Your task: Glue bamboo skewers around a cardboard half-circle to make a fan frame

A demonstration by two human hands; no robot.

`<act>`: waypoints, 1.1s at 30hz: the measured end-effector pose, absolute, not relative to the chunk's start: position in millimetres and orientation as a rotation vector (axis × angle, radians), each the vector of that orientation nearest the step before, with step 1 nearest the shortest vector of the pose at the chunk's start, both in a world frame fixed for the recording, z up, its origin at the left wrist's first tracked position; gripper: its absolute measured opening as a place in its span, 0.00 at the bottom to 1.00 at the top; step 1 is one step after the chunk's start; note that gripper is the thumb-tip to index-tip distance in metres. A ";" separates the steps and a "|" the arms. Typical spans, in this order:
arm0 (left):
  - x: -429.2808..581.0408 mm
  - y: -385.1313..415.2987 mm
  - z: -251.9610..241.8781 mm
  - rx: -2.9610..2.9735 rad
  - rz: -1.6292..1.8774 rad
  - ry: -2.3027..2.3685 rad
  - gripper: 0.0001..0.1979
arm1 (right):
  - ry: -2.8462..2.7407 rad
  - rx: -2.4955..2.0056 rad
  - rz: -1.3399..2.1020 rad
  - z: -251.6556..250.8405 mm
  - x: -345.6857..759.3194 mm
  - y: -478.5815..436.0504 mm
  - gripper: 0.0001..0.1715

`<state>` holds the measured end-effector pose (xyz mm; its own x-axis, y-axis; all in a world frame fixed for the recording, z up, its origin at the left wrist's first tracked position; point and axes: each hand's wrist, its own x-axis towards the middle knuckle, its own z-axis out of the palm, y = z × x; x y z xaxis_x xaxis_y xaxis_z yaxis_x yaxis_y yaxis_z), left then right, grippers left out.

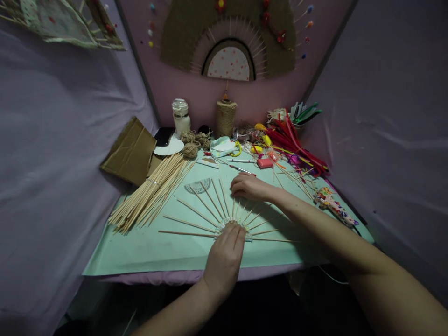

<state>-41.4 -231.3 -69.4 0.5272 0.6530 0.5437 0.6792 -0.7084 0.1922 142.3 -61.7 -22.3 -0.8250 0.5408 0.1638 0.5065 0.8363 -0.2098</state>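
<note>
Skewer fan [229, 222] mid bench [133, 252], spokes 9 to 3 o'clock. L hand [226, 261] flat, fingers together, pressing hub, prob. pinning spokes. R hand [249, 186] curled over tips at 1 o'clock, pinch unclear. Spare skewers [150, 193] at 10 o'clock.

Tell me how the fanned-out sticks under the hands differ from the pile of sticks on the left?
The fanned sticks spread apart in a half circle from one hub; the stick pile lies packed, nearly parallel. The fanned sticks are few, the stick pile many. The left hand and right hand touch the fanned sticks; the stick pile lies untouched. Both are thin pale sticks on the green mat.
</note>
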 end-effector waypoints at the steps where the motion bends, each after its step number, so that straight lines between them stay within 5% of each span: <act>1: -41.0 -231.6 -69.2 -2.695 -0.938 -1.184 0.17 | -2.800 -0.819 0.227 -22.2 143.2 -61.8 0.09; 19: -39.9 -232.3 -71.2 -2.686 -0.948 -1.206 0.17 | -2.916 -0.975 0.353 -2.5 121.1 -92.5 0.17; 33: -39.5 -233.2 -69.0 -2.651 -0.928 -1.227 0.17 | -2.982 -1.088 0.330 3.5 112.6 -102.0 0.12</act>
<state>-39.5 -233.2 -69.0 0.4971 0.6682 0.5535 0.7147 -0.6771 0.1756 112.6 -102.0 3.5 -0.7665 0.6315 -0.1170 0.6418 0.7464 -0.1758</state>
